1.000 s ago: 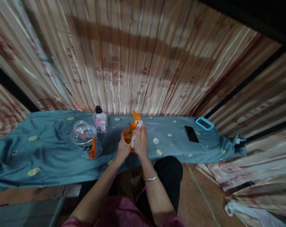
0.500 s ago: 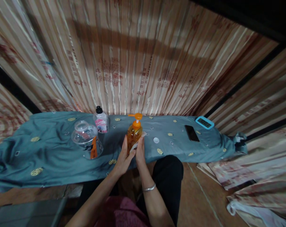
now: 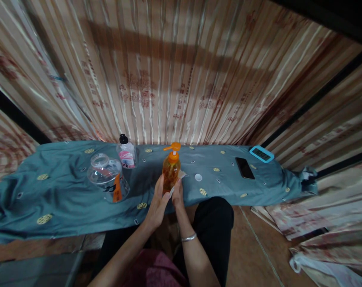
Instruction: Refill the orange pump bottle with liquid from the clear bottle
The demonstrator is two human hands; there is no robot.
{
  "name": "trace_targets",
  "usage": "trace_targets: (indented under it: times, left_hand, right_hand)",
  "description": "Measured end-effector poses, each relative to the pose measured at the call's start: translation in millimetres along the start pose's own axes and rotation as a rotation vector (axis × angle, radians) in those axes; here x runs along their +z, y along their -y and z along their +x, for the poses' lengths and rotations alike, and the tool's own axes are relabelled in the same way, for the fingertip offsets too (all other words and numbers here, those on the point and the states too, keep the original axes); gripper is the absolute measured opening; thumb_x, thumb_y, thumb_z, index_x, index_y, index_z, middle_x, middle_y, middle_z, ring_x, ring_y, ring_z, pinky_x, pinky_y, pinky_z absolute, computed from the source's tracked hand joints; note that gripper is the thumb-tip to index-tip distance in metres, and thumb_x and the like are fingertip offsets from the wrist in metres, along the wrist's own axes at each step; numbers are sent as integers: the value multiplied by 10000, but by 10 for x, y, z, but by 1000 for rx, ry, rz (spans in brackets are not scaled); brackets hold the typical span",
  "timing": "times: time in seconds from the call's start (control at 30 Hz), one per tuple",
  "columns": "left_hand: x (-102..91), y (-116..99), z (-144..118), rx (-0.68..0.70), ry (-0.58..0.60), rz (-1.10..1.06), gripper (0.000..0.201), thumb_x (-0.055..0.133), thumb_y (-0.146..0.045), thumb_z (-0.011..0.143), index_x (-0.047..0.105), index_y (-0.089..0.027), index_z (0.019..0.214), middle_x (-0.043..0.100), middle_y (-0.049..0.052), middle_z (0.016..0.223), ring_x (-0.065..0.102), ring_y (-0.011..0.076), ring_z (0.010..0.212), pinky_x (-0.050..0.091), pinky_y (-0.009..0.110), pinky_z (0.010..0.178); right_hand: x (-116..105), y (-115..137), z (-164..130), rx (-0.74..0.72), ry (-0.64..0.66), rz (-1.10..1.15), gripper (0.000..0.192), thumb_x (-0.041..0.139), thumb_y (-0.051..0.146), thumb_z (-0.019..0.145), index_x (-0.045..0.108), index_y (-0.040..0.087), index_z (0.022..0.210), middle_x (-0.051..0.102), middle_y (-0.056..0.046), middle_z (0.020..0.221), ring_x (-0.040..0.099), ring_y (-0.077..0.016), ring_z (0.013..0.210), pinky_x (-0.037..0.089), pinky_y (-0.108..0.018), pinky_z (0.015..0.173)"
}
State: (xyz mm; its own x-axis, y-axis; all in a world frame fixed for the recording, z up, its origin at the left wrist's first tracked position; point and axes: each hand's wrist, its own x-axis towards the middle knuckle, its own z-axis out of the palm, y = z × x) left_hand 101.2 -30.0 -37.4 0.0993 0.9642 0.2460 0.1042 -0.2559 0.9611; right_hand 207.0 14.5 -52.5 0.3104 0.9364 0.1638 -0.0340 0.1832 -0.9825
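An amber pump bottle (image 3: 170,171) with an orange pump head stands upright between my hands, over the near part of the cloth-covered surface. My left hand (image 3: 157,200) is closed round its lower left side. My right hand (image 3: 177,195) is at the bottle's lower right, fingers pinched on a thin whitish piece (image 3: 181,174) that lies against the bottle. Whether this is a tissue or a loose label, I cannot tell. The bottle's base is partly hidden by my hands.
A clear plastic jar (image 3: 105,177) without a lid and a clear bottle with black cap (image 3: 127,153) stand at left. A white round disc (image 3: 198,177), a black phone (image 3: 244,168) and a blue-framed digital clock (image 3: 261,154) lie at right on the teal cloth (image 3: 70,199). Curtains hang behind.
My right hand has slid slightly down along the bottle's side, with the whitish piece shifting under it. The bottle is turned a little. My left hand keeps its hold.
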Motion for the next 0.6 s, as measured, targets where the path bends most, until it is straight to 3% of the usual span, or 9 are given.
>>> trace_targets:
  times: [0.07, 0.17, 0.27, 0.3, 0.37, 0.43, 0.5, 0.6]
  left_hand:
    - [-12, 39, -5, -9, -11, 11, 702, 427, -627, 989, 359, -261, 1584, 323, 81, 1697, 267, 280, 1589, 185, 478, 1333]
    - [-6, 94, -29, 0, -17, 26, 689, 416, -614, 996, 358, -260, 1584, 326, 86, 1695, 262, 282, 1590, 187, 489, 1331]
    - [44, 108, -62, 4, -20, 39, 711, 414, -607, 1001, 288, -264, 1611, 251, 85, 1725, 204, 272, 1610, 163, 490, 1334]
    - [62, 102, -72, 1, -24, 32, 720, 416, -609, 1000, 272, -265, 1616, 226, 84, 1733, 189, 272, 1614, 158, 490, 1335]
    - [80, 85, -85, -2, -27, -5, 724, 415, -617, 998, 273, -266, 1614, 213, 86, 1736, 185, 274, 1615, 168, 489, 1334]
    - [60, 80, -85, -4, -25, -48, 717, 415, -631, 992, 311, -262, 1598, 255, 97, 1721, 223, 279, 1604, 203, 487, 1328]
    - [-3, 98, -63, -26, -42, -65, 720, 434, -648, 978, 359, -253, 1574, 333, 118, 1683, 294, 291, 1577, 243, 495, 1315]
    - [-138, 146, 52, -108, -89, -49, 747, 529, -636, 940, 372, -249, 1558, 433, 151, 1607, 438, 316, 1494, 341, 539, 1262]
  right_hand:
    - [-2, -30, 6, 41, -15, 20, 327, 639, 414, 1017, 651, 213, 1276, 671, -92, 1338, 685, -262, 1142, 566, -501, 983]
    - [-9, 168, 45, 29, 11, 56, 363, 609, 475, 1023, 664, 192, 1244, 712, -89, 1258, 712, -257, 1097, 573, -501, 966]
    - [-16, 548, 119, -96, 59, 72, 540, 451, 607, 1041, 608, 200, 1360, 652, -119, 1431, 586, -292, 1361, 421, -557, 1159]
    - [-14, 666, 148, -144, 84, 62, 579, 418, 644, 1024, 596, 228, 1387, 615, -103, 1496, 503, -273, 1449, 359, -497, 1220]
    - [2, 821, 200, -208, 133, 25, 608, 602, 619, 927, 587, 241, 1403, 583, -77, 1543, 463, -263, 1483, 307, -428, 1254]
    - [24, 834, 229, -212, 133, -22, 711, 793, 512, 795, 569, 231, 1408, 601, -85, 1521, 497, -285, 1451, 323, -433, 1241]
    - [32, 729, 224, -170, 118, -58, 745, 857, 442, 733, 572, 211, 1381, 689, -96, 1397, 617, -303, 1315, 434, -453, 1156]
    - [-12, 507, 171, -105, 134, -78, 553, 816, 445, 799, 639, 185, 1254, 784, -76, 1160, 740, -282, 1051, 566, -438, 977]
